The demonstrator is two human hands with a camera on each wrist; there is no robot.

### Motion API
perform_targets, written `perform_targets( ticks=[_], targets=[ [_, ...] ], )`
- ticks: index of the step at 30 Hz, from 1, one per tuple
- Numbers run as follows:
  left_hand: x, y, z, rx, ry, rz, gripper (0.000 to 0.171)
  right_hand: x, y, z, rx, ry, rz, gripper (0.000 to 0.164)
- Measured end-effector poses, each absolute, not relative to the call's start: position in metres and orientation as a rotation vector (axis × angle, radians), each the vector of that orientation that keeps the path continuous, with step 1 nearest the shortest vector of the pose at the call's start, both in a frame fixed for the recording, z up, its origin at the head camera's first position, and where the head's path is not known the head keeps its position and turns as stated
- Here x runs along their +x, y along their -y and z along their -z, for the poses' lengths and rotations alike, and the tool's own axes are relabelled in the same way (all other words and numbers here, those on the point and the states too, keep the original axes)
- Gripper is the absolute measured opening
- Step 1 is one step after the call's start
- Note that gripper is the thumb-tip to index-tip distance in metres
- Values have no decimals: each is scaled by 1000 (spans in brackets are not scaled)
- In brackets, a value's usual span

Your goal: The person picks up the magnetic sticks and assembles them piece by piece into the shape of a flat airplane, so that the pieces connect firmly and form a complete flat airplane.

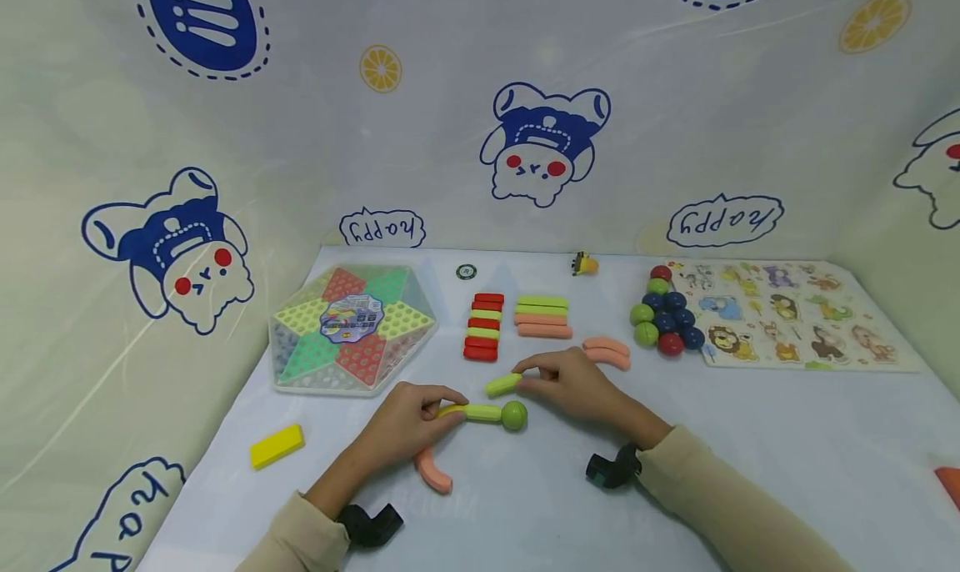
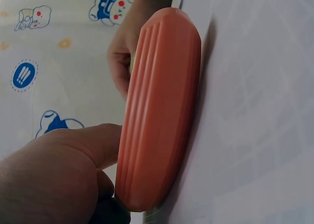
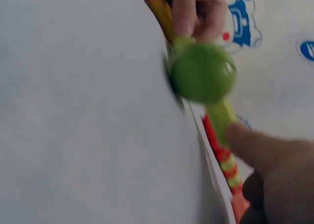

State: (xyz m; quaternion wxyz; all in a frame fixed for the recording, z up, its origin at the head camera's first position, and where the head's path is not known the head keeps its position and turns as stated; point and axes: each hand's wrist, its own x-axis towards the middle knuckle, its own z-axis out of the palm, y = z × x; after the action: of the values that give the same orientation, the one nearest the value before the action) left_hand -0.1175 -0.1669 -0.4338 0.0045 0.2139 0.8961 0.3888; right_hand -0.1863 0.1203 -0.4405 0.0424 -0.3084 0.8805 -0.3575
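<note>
My left hand (image 1: 405,426) pinches a yellow stick (image 1: 451,410) flat on the table. A light green stick (image 1: 483,413) continues from its right end, and a green ball (image 1: 514,416) sits at that stick's far end. Between the thumb and fingers of my right hand (image 1: 573,384) is another light green stick (image 1: 502,385), just above the ball. Below my left hand lies a curved pink piece (image 1: 433,472), partly hidden by it; the same pink piece (image 2: 159,111) looms large in the left wrist view. The ball (image 3: 203,72) is blurred in the right wrist view.
Red and green sticks (image 1: 483,328) and green and pink sticks (image 1: 543,317) lie in rows behind. Further right are curved pink pieces (image 1: 607,353), coloured balls (image 1: 666,322) and an animal board (image 1: 795,313). A hexagonal box (image 1: 352,330) and yellow block (image 1: 277,447) are left.
</note>
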Motion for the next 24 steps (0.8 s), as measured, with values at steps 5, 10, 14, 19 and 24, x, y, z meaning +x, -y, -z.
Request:
perform_targets(
  ticks=[5,10,14,19,24],
  targets=[
    [-118,166,436,676,-2797,-1223,13,-194,-141,436,-901,-2641,1112,21],
    [-118,167,436,679,-2795,-1220,14,-199,-156,429,-966,-2572,1022,22],
    [-117,167,435,660,-2788,-1216,14,-199,-159,426,-1002,-2527,986,25],
    [-117,166,434,653,-2793,-1208,14,-197,-156,426,-991,-2518,1001,25],
    [-116,166,434,667,-2794,-1213,14,-196,-151,429,-971,-2547,998,24]
  ],
)
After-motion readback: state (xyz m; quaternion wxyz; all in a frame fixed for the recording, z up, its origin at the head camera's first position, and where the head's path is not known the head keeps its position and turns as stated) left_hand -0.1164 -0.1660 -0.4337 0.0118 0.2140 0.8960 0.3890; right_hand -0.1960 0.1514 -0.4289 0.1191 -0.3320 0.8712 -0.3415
